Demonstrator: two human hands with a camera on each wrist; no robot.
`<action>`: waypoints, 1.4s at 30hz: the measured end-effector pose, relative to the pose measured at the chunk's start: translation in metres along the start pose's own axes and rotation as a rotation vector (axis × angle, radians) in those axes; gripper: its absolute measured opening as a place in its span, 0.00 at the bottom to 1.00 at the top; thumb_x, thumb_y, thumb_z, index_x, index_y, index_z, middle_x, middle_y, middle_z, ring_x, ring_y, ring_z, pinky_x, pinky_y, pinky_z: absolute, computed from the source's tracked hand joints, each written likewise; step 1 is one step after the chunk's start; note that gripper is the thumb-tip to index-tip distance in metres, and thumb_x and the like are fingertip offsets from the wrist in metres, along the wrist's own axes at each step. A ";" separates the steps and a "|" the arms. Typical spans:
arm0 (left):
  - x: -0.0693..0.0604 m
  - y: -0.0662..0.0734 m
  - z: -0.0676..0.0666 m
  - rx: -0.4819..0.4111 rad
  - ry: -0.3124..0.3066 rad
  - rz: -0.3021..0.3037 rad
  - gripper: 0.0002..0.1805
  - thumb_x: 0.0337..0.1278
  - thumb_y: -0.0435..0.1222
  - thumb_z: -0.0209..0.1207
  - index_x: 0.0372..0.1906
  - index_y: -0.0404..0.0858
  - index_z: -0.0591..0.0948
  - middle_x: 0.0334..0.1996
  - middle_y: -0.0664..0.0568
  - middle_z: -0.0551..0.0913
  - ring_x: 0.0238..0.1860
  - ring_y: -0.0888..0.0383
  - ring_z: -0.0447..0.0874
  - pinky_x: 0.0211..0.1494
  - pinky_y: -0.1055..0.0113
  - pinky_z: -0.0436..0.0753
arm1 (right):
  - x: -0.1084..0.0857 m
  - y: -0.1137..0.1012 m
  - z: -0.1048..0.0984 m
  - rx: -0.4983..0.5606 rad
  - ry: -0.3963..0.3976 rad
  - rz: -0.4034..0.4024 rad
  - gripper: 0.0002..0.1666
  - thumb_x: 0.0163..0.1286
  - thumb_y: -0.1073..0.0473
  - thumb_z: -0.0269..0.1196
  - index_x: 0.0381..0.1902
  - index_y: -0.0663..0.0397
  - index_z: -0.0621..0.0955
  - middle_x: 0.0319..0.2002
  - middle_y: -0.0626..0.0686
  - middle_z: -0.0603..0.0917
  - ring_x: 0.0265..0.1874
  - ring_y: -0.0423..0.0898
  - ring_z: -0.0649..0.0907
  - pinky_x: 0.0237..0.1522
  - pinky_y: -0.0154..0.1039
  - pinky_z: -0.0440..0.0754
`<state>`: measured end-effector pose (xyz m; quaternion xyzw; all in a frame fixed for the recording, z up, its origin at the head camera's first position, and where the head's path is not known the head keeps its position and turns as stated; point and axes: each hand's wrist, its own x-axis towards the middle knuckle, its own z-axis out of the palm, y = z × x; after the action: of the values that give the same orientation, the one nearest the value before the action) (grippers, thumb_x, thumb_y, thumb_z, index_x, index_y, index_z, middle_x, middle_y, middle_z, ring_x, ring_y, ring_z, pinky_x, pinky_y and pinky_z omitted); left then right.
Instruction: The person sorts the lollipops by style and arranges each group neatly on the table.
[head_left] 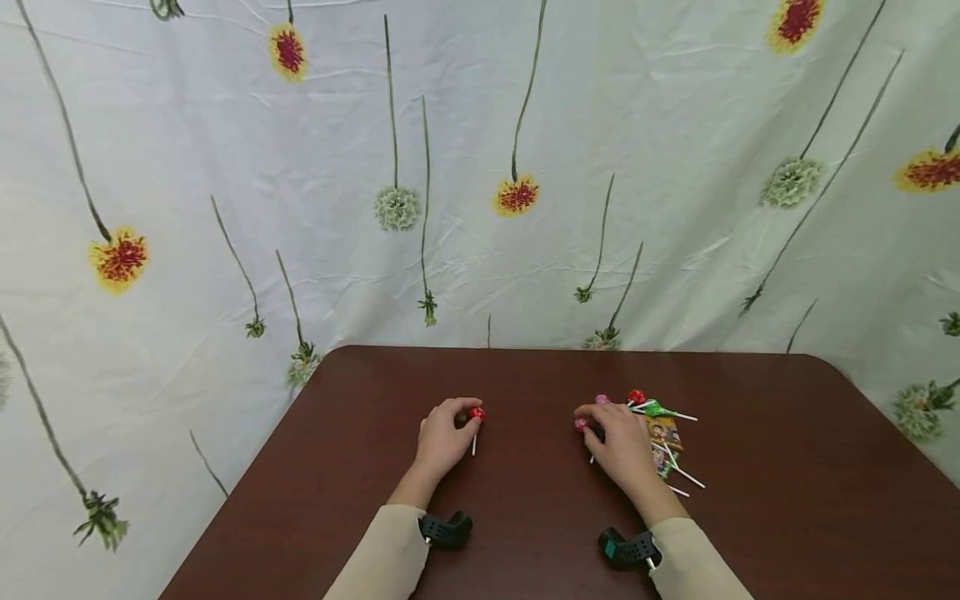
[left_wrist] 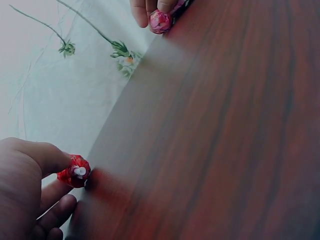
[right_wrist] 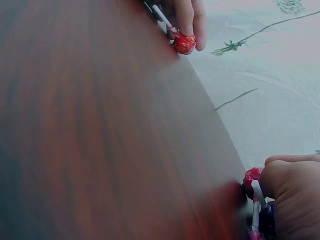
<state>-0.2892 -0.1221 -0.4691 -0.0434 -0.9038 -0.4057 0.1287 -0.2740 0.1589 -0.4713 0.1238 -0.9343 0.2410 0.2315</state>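
Over the left middle of the table, my left hand pinches a red-wrapped lollipop by its round head between thumb and fingers. Its white stick points toward me; the left wrist view shows the stick's end almost head-on. To the right, my right hand pinches a pink-wrapped lollipop, its stick partly behind the thumb. Beside and beneath that hand lies a pile of lollipops: a green one, a red one and another pink one. The hand covers part of the pile.
Colourful printed packets lie among the white sticks right of my right hand. Everything sits on a dark brown table with rounded far corners. Behind its far edge hangs a white cloth printed with flowers. Each wrist wears a black band.
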 end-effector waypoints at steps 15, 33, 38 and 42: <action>0.001 0.001 -0.001 0.001 0.018 -0.010 0.14 0.62 0.38 0.64 0.52 0.46 0.86 0.46 0.52 0.83 0.45 0.54 0.81 0.54 0.49 0.77 | 0.001 -0.001 0.000 -0.052 0.080 -0.082 0.16 0.61 0.60 0.71 0.48 0.43 0.85 0.45 0.48 0.87 0.43 0.50 0.80 0.44 0.49 0.72; 0.002 -0.001 0.001 -0.008 0.031 -0.032 0.13 0.62 0.39 0.64 0.51 0.48 0.85 0.46 0.54 0.82 0.44 0.56 0.81 0.54 0.51 0.75 | 0.015 -0.035 -0.007 0.332 0.051 -0.006 0.16 0.62 0.67 0.69 0.49 0.54 0.85 0.43 0.53 0.82 0.35 0.44 0.82 0.36 0.39 0.83; 0.002 -0.001 0.001 -0.018 0.031 -0.055 0.13 0.62 0.40 0.64 0.52 0.48 0.85 0.45 0.54 0.82 0.42 0.57 0.80 0.40 0.62 0.75 | 0.019 -0.050 -0.001 0.444 -0.020 0.037 0.14 0.62 0.67 0.69 0.47 0.54 0.86 0.41 0.52 0.82 0.34 0.43 0.82 0.37 0.35 0.84; 0.001 -0.002 0.001 -0.007 0.032 -0.059 0.13 0.62 0.41 0.64 0.51 0.50 0.85 0.45 0.55 0.82 0.42 0.58 0.79 0.42 0.62 0.76 | 0.021 -0.061 0.010 0.491 -0.078 0.073 0.13 0.63 0.66 0.69 0.46 0.52 0.86 0.40 0.51 0.82 0.35 0.44 0.83 0.39 0.34 0.83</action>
<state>-0.2912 -0.1230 -0.4711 -0.0106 -0.9011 -0.4133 0.1308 -0.2744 0.0992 -0.4446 0.1516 -0.8599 0.4640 0.1495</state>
